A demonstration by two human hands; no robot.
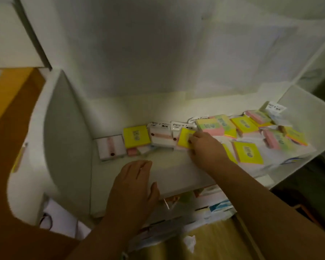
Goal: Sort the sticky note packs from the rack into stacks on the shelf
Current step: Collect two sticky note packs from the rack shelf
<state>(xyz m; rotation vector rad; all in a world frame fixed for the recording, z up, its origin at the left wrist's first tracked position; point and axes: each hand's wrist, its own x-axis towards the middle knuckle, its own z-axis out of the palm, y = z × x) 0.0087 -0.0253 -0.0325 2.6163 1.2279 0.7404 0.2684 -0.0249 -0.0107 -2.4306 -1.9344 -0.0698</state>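
From the head view, the right hand (204, 147) has its fingers curled onto a yellow pack (185, 140) lying on the white shelf (176, 173), at the right end of a short row against the back wall; the left hand (133, 186) rests spread and flat on the shelf's front edge, holding nothing. To do this step well, I would square the pack against its neighbour before letting go, keep like colours together, and use the free left hand to steady the row (the wrappers look slippery). Counting: the row holds another yellow pack (136, 136), roughly three white packs (112, 147) with a pink band, and the one in hand. To the right lies a loose heap (251, 132) of about eight or nine more, yellow, pink and green mixed; overlap and blur prevent an exact count.
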